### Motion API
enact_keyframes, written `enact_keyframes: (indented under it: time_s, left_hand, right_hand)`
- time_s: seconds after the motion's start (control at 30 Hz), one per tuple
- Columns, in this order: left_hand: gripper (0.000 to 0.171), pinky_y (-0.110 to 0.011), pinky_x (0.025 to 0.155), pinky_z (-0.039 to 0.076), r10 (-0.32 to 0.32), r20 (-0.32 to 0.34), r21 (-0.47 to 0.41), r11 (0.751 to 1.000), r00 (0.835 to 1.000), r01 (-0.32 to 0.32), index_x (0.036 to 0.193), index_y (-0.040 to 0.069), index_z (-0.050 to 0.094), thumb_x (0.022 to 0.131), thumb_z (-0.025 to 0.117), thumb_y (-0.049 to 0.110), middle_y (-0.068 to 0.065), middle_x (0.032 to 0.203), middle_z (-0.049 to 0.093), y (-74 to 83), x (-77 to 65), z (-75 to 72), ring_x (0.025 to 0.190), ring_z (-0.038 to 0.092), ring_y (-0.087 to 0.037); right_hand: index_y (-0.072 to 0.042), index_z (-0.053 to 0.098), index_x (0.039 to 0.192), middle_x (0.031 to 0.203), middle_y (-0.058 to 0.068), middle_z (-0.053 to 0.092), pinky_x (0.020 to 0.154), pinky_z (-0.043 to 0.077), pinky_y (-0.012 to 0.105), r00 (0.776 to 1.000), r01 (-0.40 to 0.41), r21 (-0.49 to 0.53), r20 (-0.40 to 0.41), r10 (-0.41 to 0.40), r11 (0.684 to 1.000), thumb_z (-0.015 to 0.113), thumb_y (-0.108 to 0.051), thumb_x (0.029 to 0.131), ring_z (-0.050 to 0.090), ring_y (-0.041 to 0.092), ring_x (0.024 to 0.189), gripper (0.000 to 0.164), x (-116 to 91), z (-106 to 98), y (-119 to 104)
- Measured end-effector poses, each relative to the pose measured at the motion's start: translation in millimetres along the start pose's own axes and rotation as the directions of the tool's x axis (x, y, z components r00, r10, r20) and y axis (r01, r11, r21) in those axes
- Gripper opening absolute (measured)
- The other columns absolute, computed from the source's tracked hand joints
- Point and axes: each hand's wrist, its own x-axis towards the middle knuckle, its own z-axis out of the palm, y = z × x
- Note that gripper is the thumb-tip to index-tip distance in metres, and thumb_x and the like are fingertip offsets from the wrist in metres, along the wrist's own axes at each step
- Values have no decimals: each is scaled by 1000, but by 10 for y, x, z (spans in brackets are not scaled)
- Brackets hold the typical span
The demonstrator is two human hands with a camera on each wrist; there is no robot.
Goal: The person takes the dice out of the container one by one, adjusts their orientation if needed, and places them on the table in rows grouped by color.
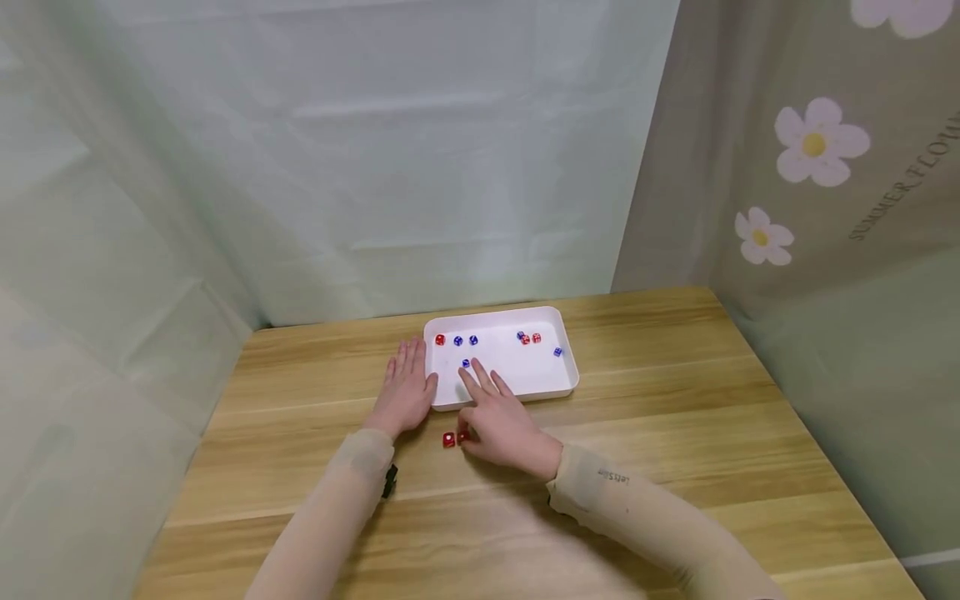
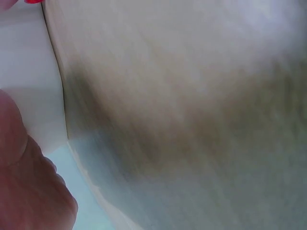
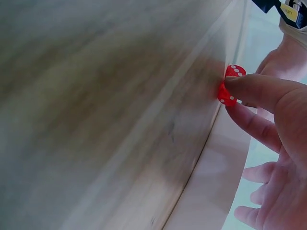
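In the head view my right hand (image 1: 504, 429) is at the front edge of a white tray (image 1: 525, 390). Its thumb and index finger pinch a red die (image 3: 225, 96), while the other fingers reach out over the tray. A second red die (image 1: 448, 440) lies on the table just left of the pinched one. My left hand (image 1: 407, 390) rests along the tray's left side, fingers extended and thumb at the tray's wall. Inside the tray, a red die (image 1: 440, 340) and two blue dice (image 1: 466, 341) form a row at the back left. Another blue die (image 1: 466, 363) sits by my right fingertips.
On the tray's right half lie two red dice (image 1: 536, 338), a blue die (image 1: 521, 336) close beside them, and another blue die (image 1: 558, 352) near the right wall. The tray stands toward the back of a wooden table (image 1: 675, 400). Hanging cloth (image 1: 420, 167) encloses the back and sides.
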Motion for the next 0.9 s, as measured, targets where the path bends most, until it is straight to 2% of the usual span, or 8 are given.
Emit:
enact_keyframes:
  time_s: [0.53, 0.9]
  left_hand:
    - [73, -59, 131, -1, -2, 4, 8, 1000, 1000, 2, 169, -5, 3, 115, 34, 32, -23, 178, -1, -31, 16, 32, 163, -9, -40]
    - [72, -60, 130, -1, 6, -1, -14, 1000, 1000, -6, 168, -7, 5, 114, 36, 30, -26, 177, 0, -15, 0, 12, 163, -8, -42]
  right_hand:
    - [-30, 79, 95, 174, 18, 28, 131, 14, 56, 1000, -27, 36, 5, 26, 999, 86, -56, 86, 4, 40, 164, 28, -17, 0, 9]
    - [-24, 82, 113, 172, 18, 33, 130, 21, 56, 998, -26, 53, -59, 30, 998, 74, -54, 96, 11, 40, 164, 36, -30, -84, -4]
